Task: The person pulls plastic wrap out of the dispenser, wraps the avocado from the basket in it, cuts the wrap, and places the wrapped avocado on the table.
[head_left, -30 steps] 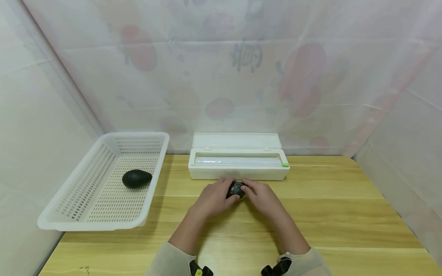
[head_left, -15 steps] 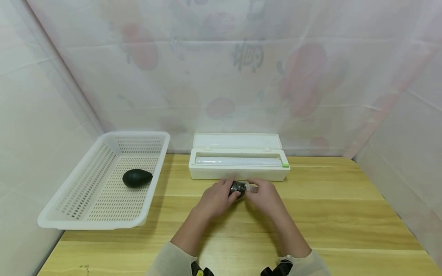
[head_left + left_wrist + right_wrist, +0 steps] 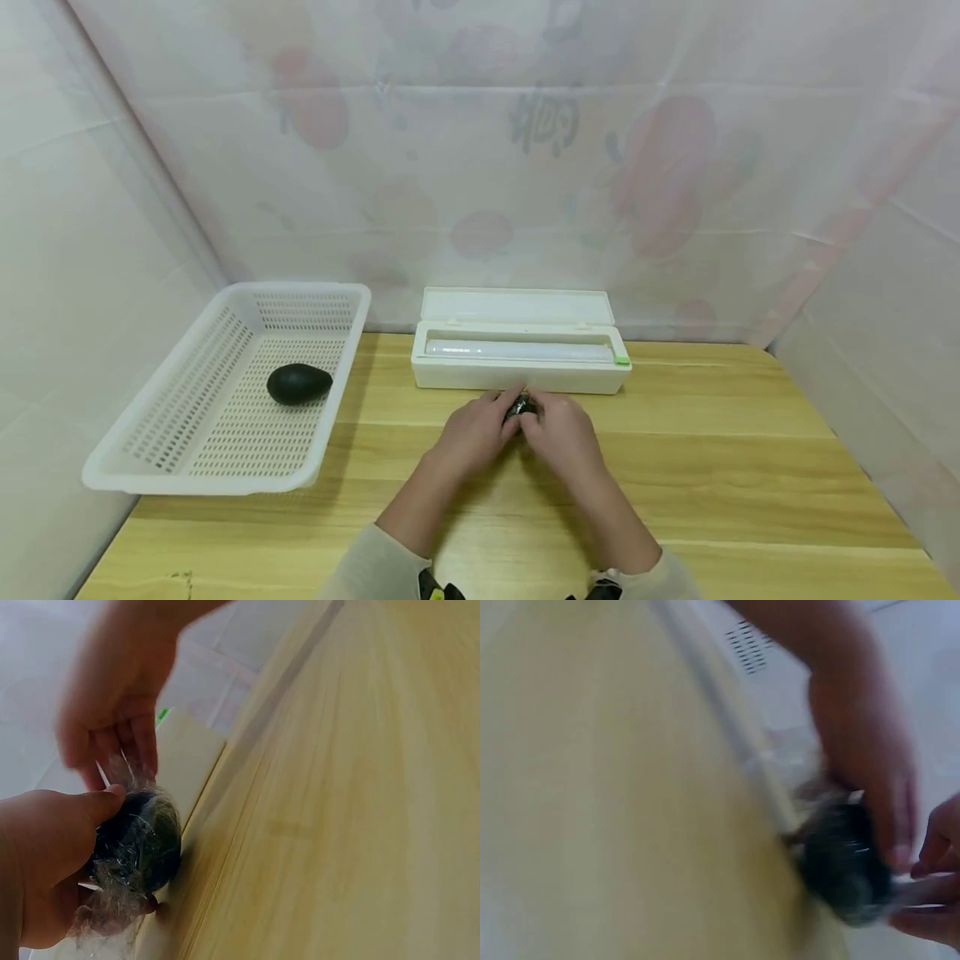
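A dark avocado [image 3: 520, 407] wrapped in crinkled cling film [image 3: 112, 900] is held just above the table, in front of the white box. My left hand [image 3: 474, 433] grips it from the left, thumb on the near side. On its other end, my right hand [image 3: 561, 433] pinches the gathered film, as the left wrist view shows. Loose film also hangs out below my left hand there. Most of the avocado is hidden by fingers in the head view; the right wrist view is blurred.
A white perforated basket [image 3: 315, 482] stands at the left with another dark avocado [image 3: 298, 384] in it. Right behind my hands is a white cling film dispenser [image 3: 517, 379], lid up, a film roll [image 3: 517, 350] inside and a green cutter at its right end. Cloth walls enclose the table.
My right hand has drawn the film end out to the right, then come back in against the avocado. My left hand keeps its grip on the avocado.
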Demonstrator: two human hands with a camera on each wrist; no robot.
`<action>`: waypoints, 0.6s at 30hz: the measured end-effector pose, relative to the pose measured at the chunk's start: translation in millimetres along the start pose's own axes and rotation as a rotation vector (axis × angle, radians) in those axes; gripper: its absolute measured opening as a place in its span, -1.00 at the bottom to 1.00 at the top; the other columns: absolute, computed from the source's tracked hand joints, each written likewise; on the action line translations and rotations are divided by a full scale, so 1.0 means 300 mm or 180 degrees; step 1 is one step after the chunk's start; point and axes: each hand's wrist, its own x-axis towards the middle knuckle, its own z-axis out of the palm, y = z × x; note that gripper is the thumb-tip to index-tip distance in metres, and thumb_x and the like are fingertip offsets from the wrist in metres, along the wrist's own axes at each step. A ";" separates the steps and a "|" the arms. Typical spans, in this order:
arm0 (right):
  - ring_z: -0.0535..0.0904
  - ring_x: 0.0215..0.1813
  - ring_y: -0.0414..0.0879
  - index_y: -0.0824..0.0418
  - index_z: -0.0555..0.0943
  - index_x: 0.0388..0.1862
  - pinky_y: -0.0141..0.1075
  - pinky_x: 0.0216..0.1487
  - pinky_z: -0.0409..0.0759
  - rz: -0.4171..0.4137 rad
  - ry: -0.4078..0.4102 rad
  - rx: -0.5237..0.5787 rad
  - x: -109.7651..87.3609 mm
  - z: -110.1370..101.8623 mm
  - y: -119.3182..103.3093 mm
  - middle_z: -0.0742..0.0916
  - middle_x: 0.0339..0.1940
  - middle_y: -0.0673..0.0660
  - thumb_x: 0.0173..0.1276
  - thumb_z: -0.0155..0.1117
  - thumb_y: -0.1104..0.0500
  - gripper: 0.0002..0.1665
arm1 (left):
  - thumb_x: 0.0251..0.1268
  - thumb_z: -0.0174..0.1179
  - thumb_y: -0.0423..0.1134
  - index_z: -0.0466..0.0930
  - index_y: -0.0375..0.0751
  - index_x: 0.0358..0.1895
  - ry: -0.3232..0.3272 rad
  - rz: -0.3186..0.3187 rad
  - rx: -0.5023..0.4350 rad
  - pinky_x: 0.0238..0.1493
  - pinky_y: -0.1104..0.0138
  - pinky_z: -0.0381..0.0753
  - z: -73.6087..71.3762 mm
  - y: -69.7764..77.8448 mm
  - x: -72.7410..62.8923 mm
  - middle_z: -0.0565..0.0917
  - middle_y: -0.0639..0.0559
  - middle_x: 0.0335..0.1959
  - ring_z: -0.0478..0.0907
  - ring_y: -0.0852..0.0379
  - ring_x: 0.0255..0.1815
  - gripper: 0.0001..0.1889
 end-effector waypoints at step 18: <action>0.56 -0.25 -0.14 0.15 0.77 -0.29 -0.41 -0.28 0.59 0.0028 -0.0028 0.0894 0.025 0.007 0.112 0.70 -0.31 0.02 0.25 0.44 0.18 -0.92 | 0.59 -0.26 0.02 0.23 0.27 0.49 -0.0338 0.0022 -0.0419 0.33 -0.07 0.40 0.005 -0.019 0.000 0.20 -0.06 0.54 0.28 -0.14 0.47 -0.52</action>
